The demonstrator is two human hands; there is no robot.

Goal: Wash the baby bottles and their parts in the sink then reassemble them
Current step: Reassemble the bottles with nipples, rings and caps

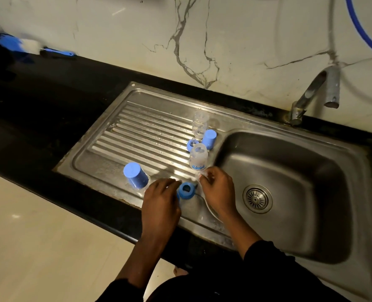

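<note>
Two clear baby bottles stand upside down on the steel draining board [137, 136]: the near bottle [198, 156] and the far bottle [200, 125]. A blue cap [210, 139] and a blue ring with a teat [191, 144] sit between them. Another blue cap [136, 175] stands at the board's front left. A blue collar ring [186, 190] lies at the front edge between my hands. My left hand [161, 203] touches the ring's left side with curled fingers. My right hand [216, 190] pinches a small clear teat [200, 176] just below the near bottle.
The sink basin [289, 171] with its drain [256, 198] lies to the right, a tap [317, 88] above its back rim. A blue-and-white bottle brush [34, 47] rests on the black counter [39, 101] at the far left. A blue hose [363, 29] hangs on the marble wall.
</note>
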